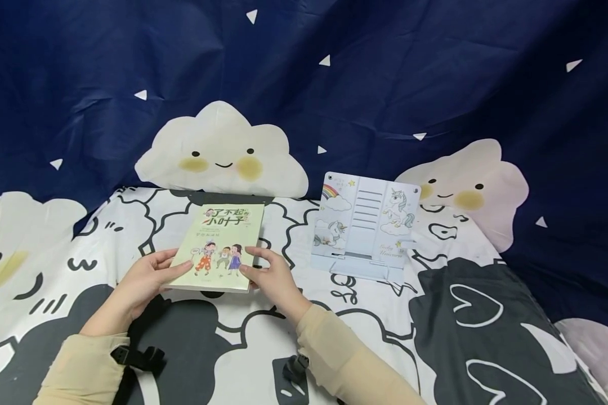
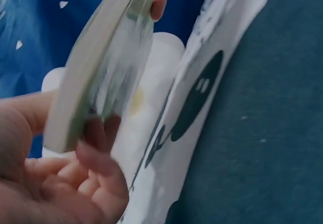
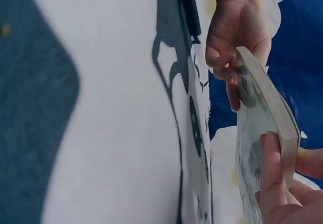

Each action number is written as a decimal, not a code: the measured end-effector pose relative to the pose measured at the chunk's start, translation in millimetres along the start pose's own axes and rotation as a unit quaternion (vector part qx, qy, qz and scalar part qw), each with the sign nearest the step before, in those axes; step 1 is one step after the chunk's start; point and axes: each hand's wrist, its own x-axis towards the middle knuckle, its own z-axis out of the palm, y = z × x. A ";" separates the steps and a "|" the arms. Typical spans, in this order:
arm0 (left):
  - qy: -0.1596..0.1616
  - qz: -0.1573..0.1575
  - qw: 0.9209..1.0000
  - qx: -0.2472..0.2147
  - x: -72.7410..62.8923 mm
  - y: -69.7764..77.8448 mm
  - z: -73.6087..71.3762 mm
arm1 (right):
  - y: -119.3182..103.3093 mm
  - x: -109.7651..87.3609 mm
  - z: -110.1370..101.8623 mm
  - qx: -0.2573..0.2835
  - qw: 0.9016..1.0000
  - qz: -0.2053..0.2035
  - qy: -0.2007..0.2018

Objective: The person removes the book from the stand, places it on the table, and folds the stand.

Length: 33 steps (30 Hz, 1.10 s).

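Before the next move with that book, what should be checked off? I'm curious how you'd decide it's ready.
1. Left grip on the book's left edge: ok.
2. Right grip on its right edge: ok.
3. Book closed, cover facing up: ok.
4. Book raised off the cloth: ok.
5. Book apart from the stand: ok.
6. Stand steady enough to bear weight: cannot tell.

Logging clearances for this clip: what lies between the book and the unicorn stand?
In the head view: the right hand, gripping the book by its right edge, then only patterned cloth up to the unicorn stand.
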 end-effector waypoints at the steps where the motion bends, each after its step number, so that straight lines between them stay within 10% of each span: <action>1: 0.013 -0.005 1.000 0.025 0.9 -0.9 1.5 | 1.2 1.2 0.5 -0.002 1.000 0.005 0.002; 15: 0.087 -0.031 0.974 0.205 0.8 -7.9 8.1 | 11.7 5.6 5.3 -0.027 0.998 0.050 -0.024; 28: 0.057 -0.028 0.964 0.257 -0.2 -3.1 11.7 | 10.9 2.2 4.7 -0.175 0.981 0.061 -0.058; 33: 0.059 -0.010 0.937 0.344 -2.2 1.3 15.3 | 9.2 0.6 1.0 -0.201 0.976 0.058 -0.054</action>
